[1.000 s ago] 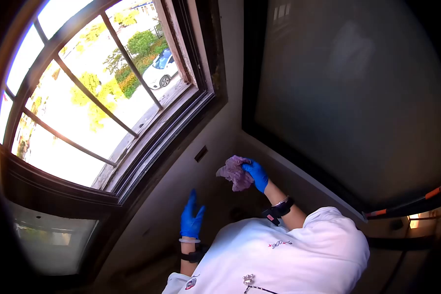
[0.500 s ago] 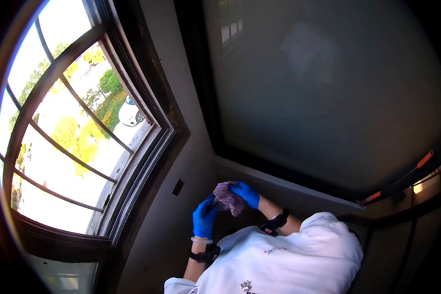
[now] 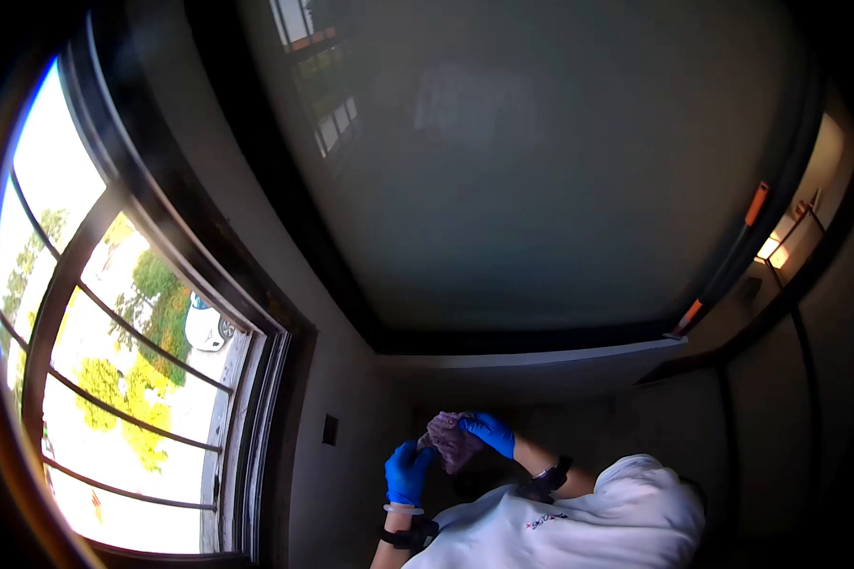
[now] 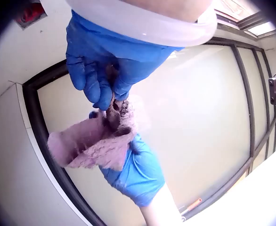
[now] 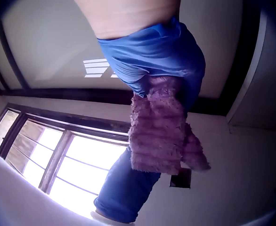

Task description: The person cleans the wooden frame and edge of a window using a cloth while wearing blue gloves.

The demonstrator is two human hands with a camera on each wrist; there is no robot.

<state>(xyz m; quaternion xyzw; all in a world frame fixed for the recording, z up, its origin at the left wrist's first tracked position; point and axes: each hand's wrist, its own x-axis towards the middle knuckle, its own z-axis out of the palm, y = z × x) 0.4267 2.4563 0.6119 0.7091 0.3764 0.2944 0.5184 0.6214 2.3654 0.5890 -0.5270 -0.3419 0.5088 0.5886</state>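
Observation:
Both hands wear blue gloves and meet at a crumpled purple fluffy cloth (image 3: 452,444) in front of the person's white shirt. In the left wrist view, the left hand (image 4: 112,59) pinches a dark, bunched part of the cloth (image 4: 93,143) between thumb and fingers. The right hand (image 4: 138,174) grips the same cloth from the other side. Seen from the right wrist, the cloth (image 5: 157,129) hangs in folds out of the right hand (image 5: 157,54), while the left hand (image 5: 128,183) is partly hidden behind it.
A barred window (image 3: 128,389) stands at the left, with a dark recess (image 3: 329,430) in the wall beside it. A large dark-framed glass panel (image 3: 541,209) fills the front. An orange-and-black long-handled tool (image 3: 726,256) leans along the panel's right edge.
The left hand, apart from the cloth and spread at first, has come up to it and now pinches it. The head view has swung right, towards the glass panel.

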